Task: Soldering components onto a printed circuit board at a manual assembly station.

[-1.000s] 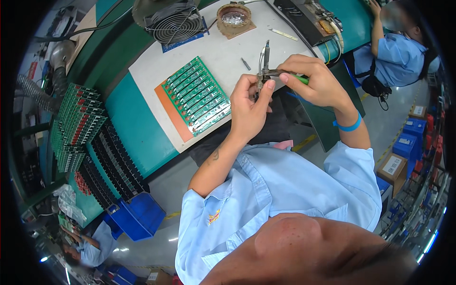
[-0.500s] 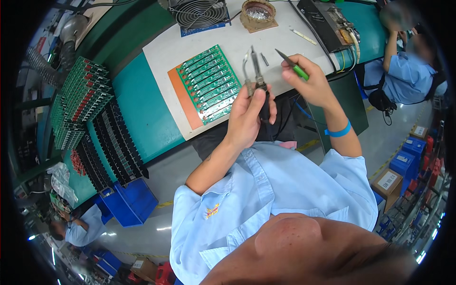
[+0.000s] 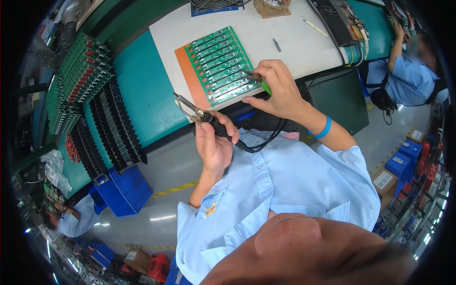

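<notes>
Surface (image 3: pixel 142 88): teal, runs far right to near left. White mat (image 3: pixel 299 54) lies on it, ahead of the person. Board stack (image 3: pixel 78 76) stands at the left, black strips (image 3: pixel 113 126) just right of it. Blue bin (image 3: pixel 124 190) sits near left, by the surface's end.

Board panel (image 3: pixel 221 66) lies face-up at the mat's left part, partly over an orange sheet (image 3: pixel 192 80) that shows along its left side.

Left hand (image 3: pixel 213 145): clamped on the iron (image 3: pixel 217 127) by its black handle, off the near edge of the surface. Metal end points far left; a thin tube runs beside the shaft. Cable (image 3: pixel 254 148) loops right from the handle, close to the shirt.

Right hand (image 3: pixel 280 92): fingers clamped on the green-handled pliers (image 3: pixel 255 76), thumb spread away. Pliers' nose is over the panel's near right part; can't tell if it touches.

Smallest: loose metal rod (image 3: pixel 277 45) on the mat, right of the panel, well apart from both hands.

Handling, my read: treat the iron's metal end as hot, fingers on black only. Leave the cable slack, clear of the shaft. Grip the iron firmly; it looks front-heavy. Lift the pliers' nose off the panel so nothing gets scratched. Bring the right thumb in for a steadier pinch.
</notes>
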Motion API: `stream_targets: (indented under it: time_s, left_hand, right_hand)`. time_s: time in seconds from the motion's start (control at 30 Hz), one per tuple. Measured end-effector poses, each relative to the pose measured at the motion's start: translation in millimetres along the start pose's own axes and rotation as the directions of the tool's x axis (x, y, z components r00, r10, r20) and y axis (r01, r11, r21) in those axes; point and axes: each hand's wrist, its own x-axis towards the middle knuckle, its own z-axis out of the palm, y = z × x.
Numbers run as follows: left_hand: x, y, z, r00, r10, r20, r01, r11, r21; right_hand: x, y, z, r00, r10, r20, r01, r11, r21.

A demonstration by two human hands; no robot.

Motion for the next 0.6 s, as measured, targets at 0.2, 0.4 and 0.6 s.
stream_targets:
  time_s: [0.2,0.4,0.6]
  left_hand:
    - [0,2,-6,0.999,-0.013,0.03,0.013,1.0,-0.003]
    - [2,1,-6,0.999,-0.027,0.021,0.026,0.999,0.021]
    - [3,0,-8,0.999,-0.038,0.01,0.038,0.999,0.033]
  right_hand:
    - [1,-2,8,1.0,0.002,0.004,-0.002,0.999,-0.04]
    - [3,-4,10,1.0,-0.011,0.001,0.011,0.997,-0.074]
    - [7,-7,15,1.0,-0.016,-0.022,0.014,0.997,-0.074]
